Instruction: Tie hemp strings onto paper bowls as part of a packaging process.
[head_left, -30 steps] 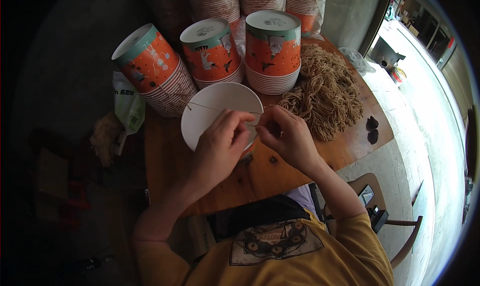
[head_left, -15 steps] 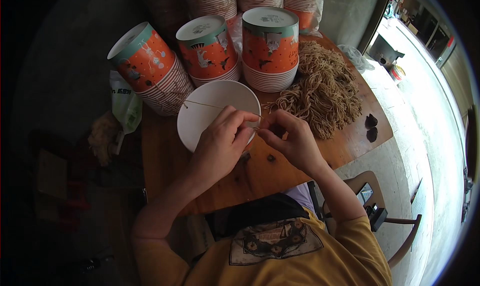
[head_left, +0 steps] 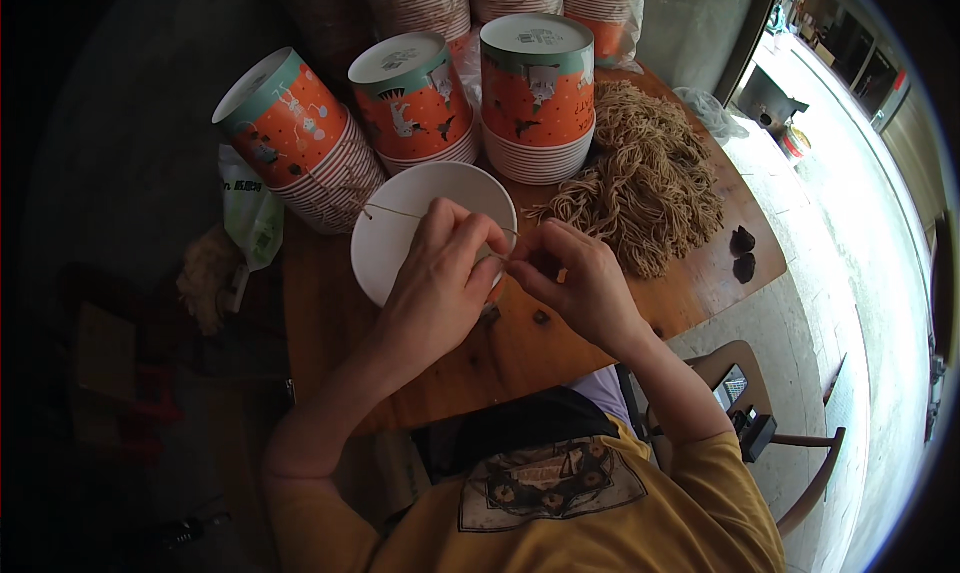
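A white paper bucket (head_left: 385,258) leans toward me on the wooden table, its open mouth facing up. From a hole at its left rim a thin tan cord (head_left: 400,212) runs across the mouth to my fingers. My left hand (head_left: 445,273) pinches the cord over the bucket's right side. Close beside it, my right hand (head_left: 570,278) has thumb and forefinger pressed together on the cord at the right rim. The fingertips hide the cord's end and the rim there. A heap of tan cords (head_left: 650,178) lies to the right of the bucket.
Three upside-down stacks of orange and green buckets (head_left: 538,93) stand behind the white one. Plastic-wrapped stacks (head_left: 420,3) rise at the back. Two dark lumps (head_left: 743,255) lie near the table's right edge. A chair (head_left: 745,363) with a phone stands at right.
My left fingers have shifted slightly up and left, and my right hand a little left. The bucket has moved slightly left; both hands stay on the cord.
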